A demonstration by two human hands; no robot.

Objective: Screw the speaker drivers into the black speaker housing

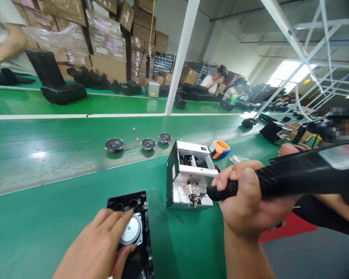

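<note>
Now picking a screw from the screw feeder point(189, 176) with the electric screwdriver point(279, 176) gripped in the right hand point(247, 197), left hand point(100, 244) pressing flat on the speaker driver point(131, 230) in the black housing point(139, 248), next needing the bit brought squarely over a mounting hole.

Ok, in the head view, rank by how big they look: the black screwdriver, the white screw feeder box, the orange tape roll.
1. Black screwdriver, though it sits nearest the camera, so its lead is unsure.
2. White screw feeder box.
3. Orange tape roll, clearly smallest.

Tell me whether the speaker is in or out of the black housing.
In: the silver-backed speaker sits in the black housing, with the left hand resting on it.
</note>
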